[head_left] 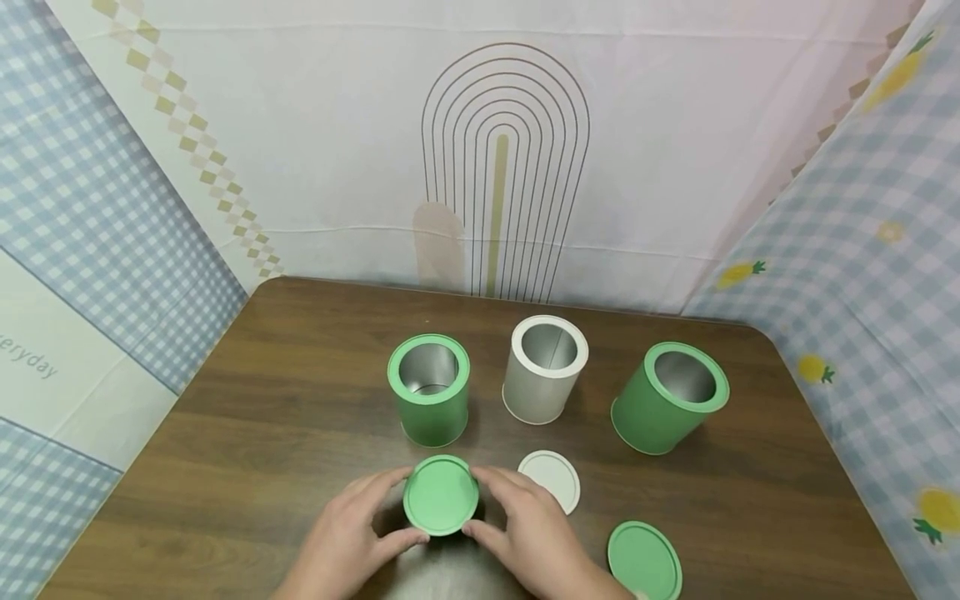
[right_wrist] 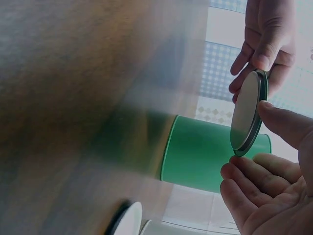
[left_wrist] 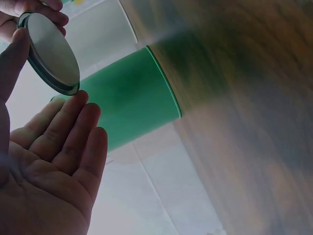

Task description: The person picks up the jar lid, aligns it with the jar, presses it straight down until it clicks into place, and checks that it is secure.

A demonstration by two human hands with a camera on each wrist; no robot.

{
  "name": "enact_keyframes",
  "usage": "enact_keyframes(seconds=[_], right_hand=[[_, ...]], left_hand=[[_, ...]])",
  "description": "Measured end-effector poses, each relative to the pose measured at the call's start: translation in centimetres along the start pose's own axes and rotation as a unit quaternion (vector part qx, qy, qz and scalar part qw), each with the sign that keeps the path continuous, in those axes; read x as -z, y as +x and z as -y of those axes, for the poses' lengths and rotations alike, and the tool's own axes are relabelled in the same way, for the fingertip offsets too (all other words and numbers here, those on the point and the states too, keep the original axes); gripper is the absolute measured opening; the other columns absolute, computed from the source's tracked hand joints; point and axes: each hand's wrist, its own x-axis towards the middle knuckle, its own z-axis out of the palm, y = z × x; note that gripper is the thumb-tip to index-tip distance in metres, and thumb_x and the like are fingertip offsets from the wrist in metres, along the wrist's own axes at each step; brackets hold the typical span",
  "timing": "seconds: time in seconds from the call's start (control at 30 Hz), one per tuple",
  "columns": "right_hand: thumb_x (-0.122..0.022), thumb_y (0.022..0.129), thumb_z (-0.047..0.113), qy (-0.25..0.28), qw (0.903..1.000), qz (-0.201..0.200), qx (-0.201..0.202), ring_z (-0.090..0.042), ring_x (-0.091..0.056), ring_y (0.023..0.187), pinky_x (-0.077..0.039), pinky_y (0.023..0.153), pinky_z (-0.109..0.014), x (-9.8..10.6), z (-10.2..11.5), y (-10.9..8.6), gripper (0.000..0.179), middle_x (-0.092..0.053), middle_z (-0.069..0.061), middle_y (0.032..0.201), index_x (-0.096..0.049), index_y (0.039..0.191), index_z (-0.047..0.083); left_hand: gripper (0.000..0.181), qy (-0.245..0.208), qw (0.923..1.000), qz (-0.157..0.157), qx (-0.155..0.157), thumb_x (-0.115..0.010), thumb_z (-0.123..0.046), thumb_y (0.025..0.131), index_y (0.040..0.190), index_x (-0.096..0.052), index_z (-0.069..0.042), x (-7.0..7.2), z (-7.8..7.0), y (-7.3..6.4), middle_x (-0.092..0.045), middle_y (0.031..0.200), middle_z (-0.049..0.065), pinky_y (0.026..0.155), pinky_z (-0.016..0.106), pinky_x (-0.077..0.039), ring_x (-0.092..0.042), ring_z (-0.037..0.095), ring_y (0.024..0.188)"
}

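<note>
Both hands hold a round green lid (head_left: 441, 495) by its edges, lifted above the table. My left hand (head_left: 352, 529) pinches its left side between thumb and fingers, and my right hand (head_left: 528, 525) does the same on the right. The lid's pale metal underside (left_wrist: 53, 48) shows in the left wrist view. Just beyond the lid stands a green can (head_left: 433, 417), upright with its ringed mouth uncovered. A white lid (head_left: 551, 481) lies flat beside my right hand, and a second green lid (head_left: 645, 560) rests nearer the table's front, partly behind the right wrist.
A white can (head_left: 536, 390) stands uncovered at the back middle. To its right is another uncovered green can (head_left: 651, 412). The brown wooden table (head_left: 247, 433) runs back to a printed cloth wall (head_left: 322, 167), with checked cloth (head_left: 862, 275) along the right side.
</note>
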Motion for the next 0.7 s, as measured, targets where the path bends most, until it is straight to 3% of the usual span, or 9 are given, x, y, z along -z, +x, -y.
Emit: enact_keyframes(seconds=[0.43,0.7], right_hand=[[-0.090,0.073,0.025,-0.002,0.9999,0.007,-0.008,-0.016,-0.067,0.111,-0.055,0.092,-0.036,0.3,1.0,0.7,0.059,-0.070,-0.001,0.121,-0.069,0.125,0.008],[-0.092,0.070,0.023,0.007,0.9998,-0.017,0.004,-0.015,-0.066,0.112,-0.055,0.092,-0.035,0.2,1.2,1.1,0.060,-0.070,0.000,0.122,-0.069,0.124,0.009]], left_hand=[[0.070,0.005,0.9995,-0.027,-0.015,-0.092,-0.039,0.065,0.126,-0.066,-0.016,0.7,0.2,0.0,-0.070,0.119,-0.007,0.083,0.036,-0.058,-0.068,0.015,0.104],[0.070,0.000,0.9976,-0.051,-0.047,-0.091,-0.039,0.066,0.126,-0.067,-0.014,1.2,0.4,0.5,-0.070,0.119,-0.005,0.089,0.025,-0.053,-0.068,0.016,0.105]])
